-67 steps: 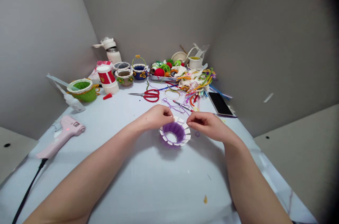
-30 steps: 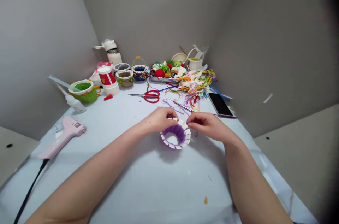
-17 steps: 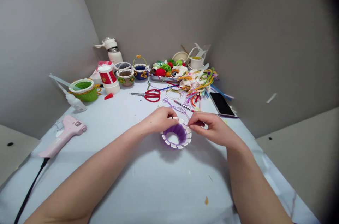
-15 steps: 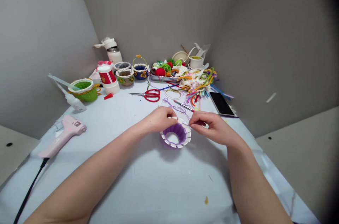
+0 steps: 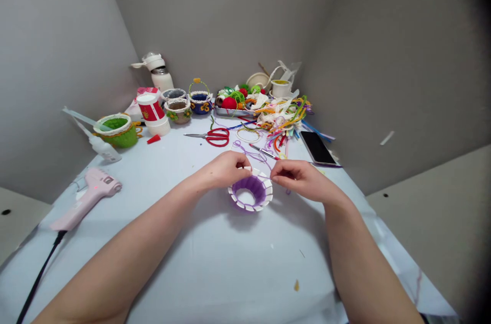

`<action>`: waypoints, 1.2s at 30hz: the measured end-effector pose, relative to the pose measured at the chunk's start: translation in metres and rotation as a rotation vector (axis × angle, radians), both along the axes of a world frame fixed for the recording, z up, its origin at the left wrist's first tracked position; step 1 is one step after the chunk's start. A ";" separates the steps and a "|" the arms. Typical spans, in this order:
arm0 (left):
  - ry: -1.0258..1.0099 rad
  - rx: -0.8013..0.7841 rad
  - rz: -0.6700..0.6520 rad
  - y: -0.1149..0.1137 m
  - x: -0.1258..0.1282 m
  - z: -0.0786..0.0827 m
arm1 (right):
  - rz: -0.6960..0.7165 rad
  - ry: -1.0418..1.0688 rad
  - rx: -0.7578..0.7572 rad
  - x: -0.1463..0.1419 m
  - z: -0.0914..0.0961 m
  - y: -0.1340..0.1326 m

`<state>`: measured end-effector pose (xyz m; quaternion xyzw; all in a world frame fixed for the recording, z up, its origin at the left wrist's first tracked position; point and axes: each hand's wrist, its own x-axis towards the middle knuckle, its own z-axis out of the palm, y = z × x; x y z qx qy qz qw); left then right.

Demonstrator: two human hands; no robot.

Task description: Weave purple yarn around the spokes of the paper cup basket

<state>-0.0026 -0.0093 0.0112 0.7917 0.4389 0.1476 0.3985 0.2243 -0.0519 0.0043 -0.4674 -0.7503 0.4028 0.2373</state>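
Observation:
A small paper cup (image 5: 258, 192) with a white slit rim and purple yarn woven round its wall is tilted so its inside faces me. My left hand (image 5: 229, 169) pinches the cup's far left rim between thumb and fingers. At the cup's right side, my right hand (image 5: 297, 178) is closed in a pinch on purple yarn, a short length of which runs to the rim. Loose purple yarn (image 5: 249, 151) lies in loops behind the cup, and a small loop shows under my right hand.
Red-handled scissors (image 5: 218, 137), a pen (image 5: 264, 151) and a phone (image 5: 317, 148) lie beyond my hands. A pink glue gun (image 5: 90, 196) with a black cord is at left. Small decorated baskets (image 5: 178, 111), a tray (image 5: 235, 111) of yarn balls and a pile of colourful strips (image 5: 284, 117) stand along the back.
The view has shifted slightly, so everything sits a little further left. My right hand's pinch stays close to the rim, and a small purple yarn loop now shows beneath it.

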 end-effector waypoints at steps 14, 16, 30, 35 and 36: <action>0.010 -0.011 0.002 -0.001 -0.001 0.003 | 0.113 -0.030 -0.020 -0.007 -0.008 0.003; 0.012 -0.027 0.004 -0.003 -0.001 0.006 | 0.096 -0.023 -0.004 -0.009 -0.009 0.003; 0.070 0.030 0.221 0.003 0.000 -0.004 | -0.052 0.025 0.076 -0.019 -0.016 0.007; 0.035 -0.011 0.150 0.002 -0.001 0.007 | -0.052 0.044 0.099 -0.022 -0.018 0.007; -0.009 -0.036 0.133 0.001 -0.001 0.008 | -0.049 0.042 0.101 -0.023 -0.018 0.006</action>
